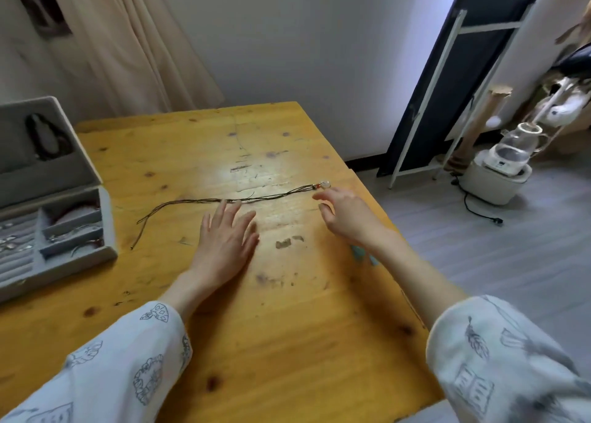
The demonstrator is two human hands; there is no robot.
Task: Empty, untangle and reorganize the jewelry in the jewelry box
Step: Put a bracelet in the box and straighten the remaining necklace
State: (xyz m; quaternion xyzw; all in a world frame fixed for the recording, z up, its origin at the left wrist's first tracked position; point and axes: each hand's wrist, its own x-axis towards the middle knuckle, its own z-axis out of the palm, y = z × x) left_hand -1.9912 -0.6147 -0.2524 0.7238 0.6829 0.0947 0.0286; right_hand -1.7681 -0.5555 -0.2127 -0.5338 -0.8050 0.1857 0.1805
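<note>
While both hands hover just above the worn yellow wooden table (287,310), neither grips anything: the left hand (225,240) lies flat with fingers spread at mid-frame, fingertips at the cord, and the right hand (343,213) hangs loosely curled just below the pendant end. Between and beyond them the thin dark cord necklace with a pale round pendant (243,199) lies stretched nearly straight across the middle, seemingly untangled. The open grey felt-lined jewelry box (56,231) sits at the left edge, still holding pieces. Next, I judge, comes fetching another piece from it
</note>
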